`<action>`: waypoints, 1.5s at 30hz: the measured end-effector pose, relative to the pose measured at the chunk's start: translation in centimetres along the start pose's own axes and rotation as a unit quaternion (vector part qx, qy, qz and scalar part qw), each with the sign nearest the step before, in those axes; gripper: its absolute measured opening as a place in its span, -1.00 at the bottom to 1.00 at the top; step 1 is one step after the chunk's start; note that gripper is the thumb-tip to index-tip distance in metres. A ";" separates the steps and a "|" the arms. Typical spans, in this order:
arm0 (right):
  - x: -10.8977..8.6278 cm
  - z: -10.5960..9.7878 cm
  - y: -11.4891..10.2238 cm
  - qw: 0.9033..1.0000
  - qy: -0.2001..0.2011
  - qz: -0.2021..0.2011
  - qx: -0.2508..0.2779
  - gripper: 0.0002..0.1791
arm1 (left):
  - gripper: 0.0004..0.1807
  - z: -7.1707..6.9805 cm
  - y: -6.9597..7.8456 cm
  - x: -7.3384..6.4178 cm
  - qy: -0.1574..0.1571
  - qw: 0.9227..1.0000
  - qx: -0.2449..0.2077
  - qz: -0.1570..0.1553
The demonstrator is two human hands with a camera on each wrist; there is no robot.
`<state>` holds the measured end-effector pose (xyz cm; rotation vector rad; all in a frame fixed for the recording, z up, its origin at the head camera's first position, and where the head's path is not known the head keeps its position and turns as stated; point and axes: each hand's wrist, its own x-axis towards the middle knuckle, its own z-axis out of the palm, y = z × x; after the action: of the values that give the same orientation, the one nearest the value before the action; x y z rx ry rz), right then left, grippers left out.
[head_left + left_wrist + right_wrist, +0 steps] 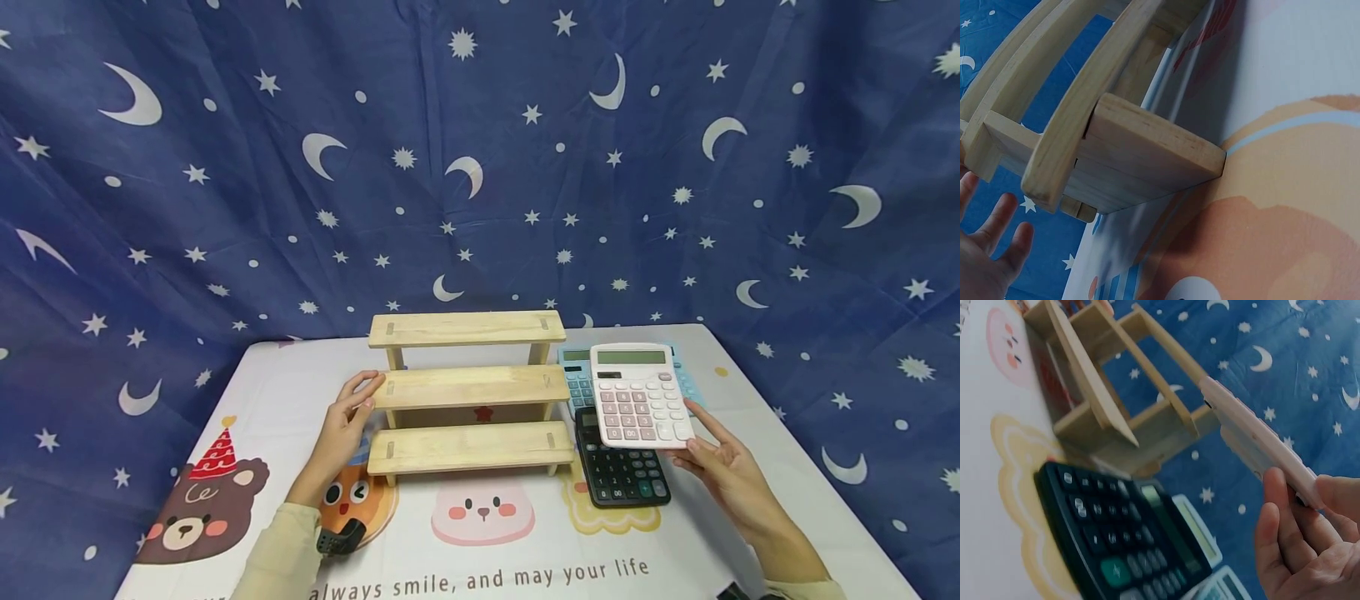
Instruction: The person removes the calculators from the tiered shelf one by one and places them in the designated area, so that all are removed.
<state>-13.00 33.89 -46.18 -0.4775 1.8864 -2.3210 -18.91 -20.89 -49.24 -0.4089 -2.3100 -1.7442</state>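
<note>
A three-tier wooden shelf (472, 446) stands mid-table. My left hand (345, 429) touches the left end of its middle step, fingers extended; the left wrist view shows those fingers (997, 219) beside the wooden end. On the right, my right hand (723, 475) pinches a white-and-pink calculator (643, 396) by its lower right corner, thumb on the front and fingers behind. The right wrist view shows this calculator (1260, 437) edge-on, raised off the table. Under it lie a black calculator (626, 479) and light blue calculators (577, 379), partly covered.
The white tablecloth (285, 392) has printed cartoon animals and lettering along its front. A dark blue curtain (480, 167) with moons and stars hangs right behind the table's back edge. The calculators lie close by the shelf's right end.
</note>
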 end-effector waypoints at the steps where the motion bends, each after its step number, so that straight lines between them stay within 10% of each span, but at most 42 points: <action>1: -0.1 -0.2 0.0 1.000 0.004 0.001 -0.001 -0.26 | -0.54 0.0 0.0 0.0 0.001 1.000 0.001 0.001; 45: -4.3 -10.3 2.1 0.993 0.038 0.107 0.020 -0.33 | -0.54 0.0 -0.3 0.0 -0.002 1.000 -0.006 0.014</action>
<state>-12.39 44.22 -50.81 -0.1755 1.8189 -2.2593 -19.03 -21.02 -49.50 -0.4457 -2.2867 -1.7478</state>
